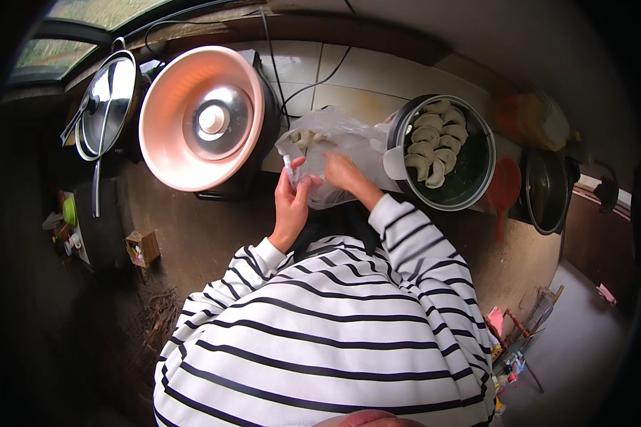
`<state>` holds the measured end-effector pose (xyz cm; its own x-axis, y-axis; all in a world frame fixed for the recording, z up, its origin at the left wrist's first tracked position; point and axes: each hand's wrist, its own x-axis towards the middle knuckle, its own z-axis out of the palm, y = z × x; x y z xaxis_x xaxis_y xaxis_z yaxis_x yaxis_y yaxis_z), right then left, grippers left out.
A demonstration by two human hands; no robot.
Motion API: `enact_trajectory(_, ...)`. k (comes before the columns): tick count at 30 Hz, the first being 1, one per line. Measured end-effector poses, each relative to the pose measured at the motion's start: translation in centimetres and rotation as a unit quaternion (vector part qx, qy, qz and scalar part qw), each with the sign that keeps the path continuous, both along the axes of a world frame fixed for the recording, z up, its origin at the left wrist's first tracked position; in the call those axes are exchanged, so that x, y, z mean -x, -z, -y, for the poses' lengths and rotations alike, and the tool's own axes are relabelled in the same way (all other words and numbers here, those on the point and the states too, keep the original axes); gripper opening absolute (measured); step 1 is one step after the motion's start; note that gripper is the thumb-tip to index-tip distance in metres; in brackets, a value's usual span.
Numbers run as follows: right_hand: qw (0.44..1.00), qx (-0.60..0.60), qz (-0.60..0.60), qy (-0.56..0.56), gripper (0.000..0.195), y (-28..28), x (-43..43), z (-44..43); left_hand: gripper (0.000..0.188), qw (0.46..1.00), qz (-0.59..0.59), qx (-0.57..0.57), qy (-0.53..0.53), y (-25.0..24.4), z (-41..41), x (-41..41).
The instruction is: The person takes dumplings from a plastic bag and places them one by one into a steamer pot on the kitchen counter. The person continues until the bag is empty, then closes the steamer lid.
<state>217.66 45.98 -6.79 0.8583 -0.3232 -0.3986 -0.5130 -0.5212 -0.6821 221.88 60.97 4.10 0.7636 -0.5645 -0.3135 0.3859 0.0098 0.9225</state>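
Note:
My left hand grips the near left edge of a clear plastic bag lying on the tiled counter. A few pale dumplings show inside it. My right hand, slightly blurred, is at the bag's middle with its fingers pointing left; whether it pinches anything cannot be made out. Close by on the right, a round pot with a pale handle holds several crescent dumplings, laid in rows on a dark green surface.
On the left stands a pink basin with a glass lid inside it, beside a lidded pan. A red strainer and a dark pot are at the right. Black cables run across the tiles behind the bag.

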Motion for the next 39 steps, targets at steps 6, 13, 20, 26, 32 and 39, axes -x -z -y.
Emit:
enact_trajectory(6, 0.987, 0.119, 0.096, -0.050, 0.047, -0.4, -5.4, 3.8, 0.038, 0.999, 0.027, 0.008, -0.034, 0.1, -1.5, -0.3)
enact_trajectory(13, 0.941, 0.095, 0.301, 0.123, 0.038, 0.8, -6.5, 5.7, 0.038, 0.998, 0.007, 0.041, -0.054, 0.5, -2.2, -0.5)
enact_trajectory(20, 0.993, 0.097, 0.022, -0.055, 0.036, 0.7, -6.7, 5.8, 0.037, 0.997, 0.029, 0.041, -0.061, 0.0, -2.7, -0.8)
enact_trajectory(26, 0.978, 0.189, 0.020, -0.088, 0.032, 2.0, -5.0, 3.1, 0.039, 0.996, 0.028, 0.040, -0.072, -1.1, -4.1, -1.3)
enact_trajectory(32, 0.985, 0.111, -0.062, -0.117, 0.041, 3.8, -1.9, 2.6, 0.038, 0.996, 0.022, 0.023, -0.080, -0.7, -5.1, -1.2)
enact_trajectory(39, 0.987, 0.135, 0.050, -0.069, 0.034, 1.9, -2.8, 2.3, 0.038, 0.998, 0.027, 0.017, -0.050, -0.4, -4.2, -1.2)
